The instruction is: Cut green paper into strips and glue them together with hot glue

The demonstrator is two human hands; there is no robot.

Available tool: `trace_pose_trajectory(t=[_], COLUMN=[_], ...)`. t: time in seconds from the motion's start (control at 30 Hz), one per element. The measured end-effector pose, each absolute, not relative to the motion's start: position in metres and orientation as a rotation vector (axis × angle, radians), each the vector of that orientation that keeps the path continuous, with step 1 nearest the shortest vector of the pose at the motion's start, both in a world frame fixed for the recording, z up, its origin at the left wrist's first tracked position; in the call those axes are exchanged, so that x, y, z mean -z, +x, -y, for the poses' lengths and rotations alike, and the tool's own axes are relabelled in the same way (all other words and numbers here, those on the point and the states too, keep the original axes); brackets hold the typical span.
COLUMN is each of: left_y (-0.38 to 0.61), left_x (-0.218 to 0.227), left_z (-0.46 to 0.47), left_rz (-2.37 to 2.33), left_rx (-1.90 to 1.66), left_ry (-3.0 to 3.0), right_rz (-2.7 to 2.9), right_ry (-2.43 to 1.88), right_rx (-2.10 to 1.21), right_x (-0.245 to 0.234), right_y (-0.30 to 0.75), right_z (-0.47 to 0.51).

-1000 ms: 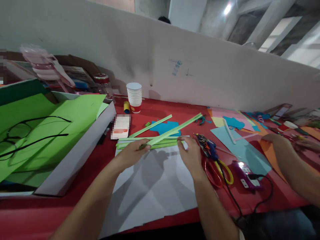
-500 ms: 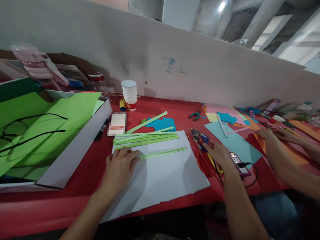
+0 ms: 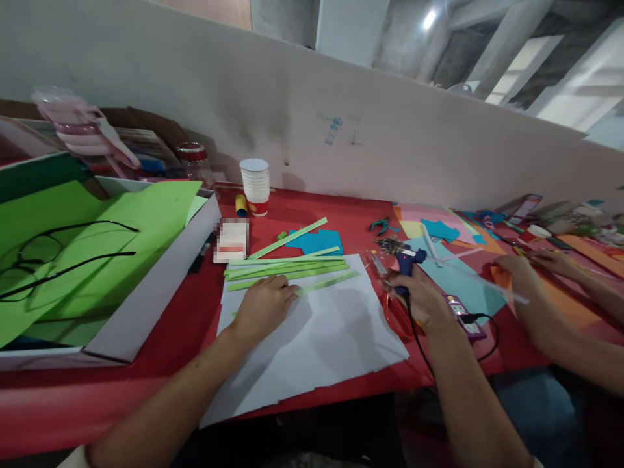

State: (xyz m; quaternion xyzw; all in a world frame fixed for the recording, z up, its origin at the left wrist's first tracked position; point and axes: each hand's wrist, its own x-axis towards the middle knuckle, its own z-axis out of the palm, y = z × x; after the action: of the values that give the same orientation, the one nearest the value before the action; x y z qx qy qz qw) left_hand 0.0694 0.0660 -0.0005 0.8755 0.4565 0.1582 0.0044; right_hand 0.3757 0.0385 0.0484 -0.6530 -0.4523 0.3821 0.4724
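My right hand (image 3: 423, 300) is wrapped round the handle of a dark blue hot glue gun (image 3: 409, 258), held above the right edge of the white paper (image 3: 316, 344). A clear glue stick (image 3: 492, 284) juts out of its back and a black cord hangs from its grip. Over the paper, my left hand (image 3: 263, 304) has its fingers closed on the left end of a light green paper strip (image 3: 331, 281), which looks blurred. Several more green strips (image 3: 287, 268) lie just beyond that hand. Red-handled scissors (image 3: 394, 318) rest under my right hand, partly hidden.
A white box (image 3: 166, 286) with green sheets and eyeglasses (image 3: 73, 257) stands left. Stacked paper cups (image 3: 255, 185) are at the back. Teal pliers (image 3: 383, 226), blue paper (image 3: 322, 242) and a purple-edged device (image 3: 465, 318) lie about. Another person's hands (image 3: 517, 270) work at right.
My right hand has lifted the glue gun from the pile of tools. My left hand has moved right and away from me, shifting the green strip toward the other strips.
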Motion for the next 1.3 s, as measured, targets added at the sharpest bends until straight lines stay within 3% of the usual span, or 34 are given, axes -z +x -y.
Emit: trace_pose_trajectory(t=[0.2, 0.47, 1.3], left_y=[0.067, 0.069, 0.068], left_x=[0.015, 0.004, 0.0], left_z=[-0.066, -0.063, -0.065], left_rz=[-1.382, -1.349, -1.333], left_rx=[-0.635, -0.469, -0.309], left_ry=[2.817, 2.862, 2.88], right_rz=[1.285, 1.611, 1.654], right_ry=[-1.513, -1.73, -1.894], right_rx=[-1.201, -0.905, -0.794], right_x=[-0.049, -0.024, -0.039], right_y=[0.317, 0.294, 0.31], right_z=[-0.004, 0.0, -0.021])
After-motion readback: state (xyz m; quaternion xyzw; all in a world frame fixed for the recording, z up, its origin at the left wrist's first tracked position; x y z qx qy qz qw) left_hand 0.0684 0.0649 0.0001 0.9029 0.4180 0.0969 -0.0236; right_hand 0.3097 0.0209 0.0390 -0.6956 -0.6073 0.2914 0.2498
